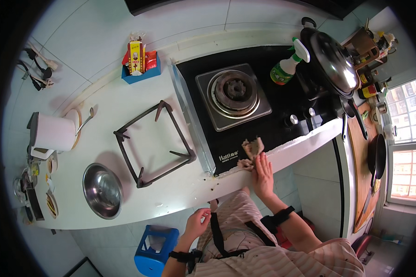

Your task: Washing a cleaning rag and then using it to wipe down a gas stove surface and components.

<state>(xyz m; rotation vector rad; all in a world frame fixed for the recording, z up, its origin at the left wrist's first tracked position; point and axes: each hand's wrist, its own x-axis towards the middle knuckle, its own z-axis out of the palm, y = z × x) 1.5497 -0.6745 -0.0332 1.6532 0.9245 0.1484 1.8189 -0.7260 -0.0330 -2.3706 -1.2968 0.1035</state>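
My right hand (262, 173) presses a crumpled beige cloth (253, 149) against the front edge of a black glass gas cooktop (228, 142). Its fingers lie almost flat over the cloth's near end. Loosely curled and empty, my left hand (197, 222) hovers before the counter's front edge, near my body. A round burner (236, 89) sits bare in its square metal drip plate. The dark pan support (186, 133) rests apart on the white counter, left of the cooktop. Behind the control knobs (292, 119) stands a spray bottle (285, 67) with a white and green trigger head.
A steel bowl (103, 191) is near the counter's front left. Behind are a blue box of packets (142, 77) and a white kettle-like vessel (53, 131). A lidded wok (332, 62) covers the cooktop's right side. A blue plastic stool (152, 265) stands on the floor.
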